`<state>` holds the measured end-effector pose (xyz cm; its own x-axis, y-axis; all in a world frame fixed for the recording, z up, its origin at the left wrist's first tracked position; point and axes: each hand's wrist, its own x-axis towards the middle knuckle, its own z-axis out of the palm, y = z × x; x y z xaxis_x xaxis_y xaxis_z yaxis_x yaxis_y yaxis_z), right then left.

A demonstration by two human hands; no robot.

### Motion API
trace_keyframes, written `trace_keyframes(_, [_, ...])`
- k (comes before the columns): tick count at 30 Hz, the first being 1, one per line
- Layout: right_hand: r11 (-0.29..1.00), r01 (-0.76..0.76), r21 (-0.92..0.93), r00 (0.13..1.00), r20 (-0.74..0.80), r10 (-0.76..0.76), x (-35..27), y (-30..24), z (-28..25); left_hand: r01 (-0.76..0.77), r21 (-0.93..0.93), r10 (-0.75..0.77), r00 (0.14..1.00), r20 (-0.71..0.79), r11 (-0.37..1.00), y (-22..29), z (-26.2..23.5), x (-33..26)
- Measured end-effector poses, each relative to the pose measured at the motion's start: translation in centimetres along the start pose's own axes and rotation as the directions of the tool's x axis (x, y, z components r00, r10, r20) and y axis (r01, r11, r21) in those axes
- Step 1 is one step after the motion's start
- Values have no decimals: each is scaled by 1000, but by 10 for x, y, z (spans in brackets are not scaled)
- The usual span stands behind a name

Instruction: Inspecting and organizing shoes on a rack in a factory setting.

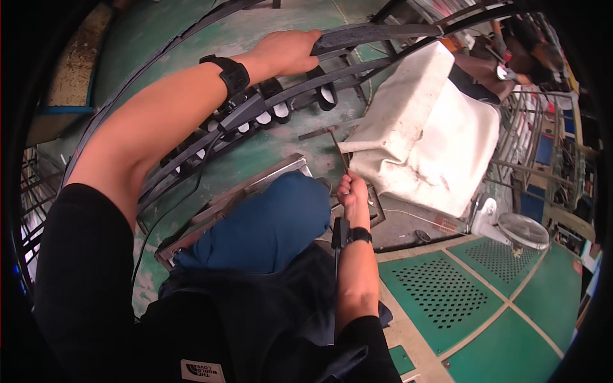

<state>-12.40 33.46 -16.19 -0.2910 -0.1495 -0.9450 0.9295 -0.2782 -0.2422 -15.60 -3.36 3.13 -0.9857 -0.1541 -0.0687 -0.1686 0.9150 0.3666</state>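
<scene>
Hammer at 1 o'clock from the worker, in the right hand: thin handle, slim dark bar-shaped head set crosswise. Right fingers are closed round the handle; the head is clear of the dark frame. Left hand, at 12, is curled onto the frame's upper rail; can't see the whole grip from here.

Frame: dark, matte, looks like metal, long rails sweeping from 10 to 1 o'clock; the curve is at least partly lens. Row of black rounded pieces along the lower rail, with pale insides; can't tell what those are.

White sheet at 2 o'clock: stiff, creased, smudged, draped over something boxy; contents hidden. Hammer sits just beside its near-left corner, touching or not unclear from this angle.

Bare metal section at 12, straight-edged and scuffed, just beyond the blue-trousered knee. Floor is green paint, worn to grey patches.

At 3: white fan, round wire cage. At 4: flat green panels in pale strips, two punched with rows of holes.

Racks past the sheet, 2 to 3 o'clock, thin bars, blue pieces among them, rest too cluttered to sort. Co-worker farther out at 2.
</scene>
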Motion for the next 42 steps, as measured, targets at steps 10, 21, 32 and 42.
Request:
trace_keyframes(10, [1000,-8,14,1000,3,8,88,-28,59,33,42,-35,999,30,999,6,0,-1])
trace_keyframes(21, [997,-12,72,996,86,6,56,-42,39,50,94,-49,999,-9,994,7,-1,1])
trace_keyframes(32, [995,94,-22,989,119,-90,39,-51,94,67,72,-70,997,38,995,6,-9,-6])
trace_keyframes(42, [970,188,-157,979,115,-171,-20,-49,88,62,64,-65,997,42,996,7,-11,-7])
